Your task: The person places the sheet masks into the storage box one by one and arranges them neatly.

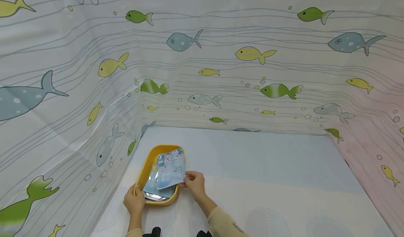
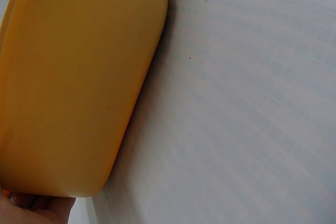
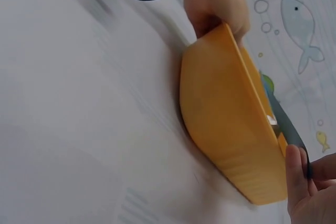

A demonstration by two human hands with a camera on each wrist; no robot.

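A yellow plastic bin [image 1: 147, 172] stands at the left of the table in the head view. My left hand [image 1: 134, 199] grips its near left corner, with fingers over the rim. Between thumb and fingers my right hand [image 1: 195, 184] pinches the lower right corner of a flat pale-blue sachet [image 1: 172, 170] with pink flowers, at the bin's right rim. Tilted, that sachet lies over other blue packets [image 1: 151, 184] and a silvery one [image 1: 154, 197] inside. From the right wrist, the pinched sachet [image 3: 286, 124] appears edge-on above the bin [image 3: 226, 124]. The left wrist view shows mostly the bin's outer wall [image 2: 79, 87].
A pale table [image 1: 252, 174] extends to the right of the bin. Fish-printed sheeting [image 1: 221, 61] encloses the table at the back and both sides, with its left wall [image 1: 104, 135] close to the bin. Two dark objects [image 1: 156, 231] poke in at the bottom edge.
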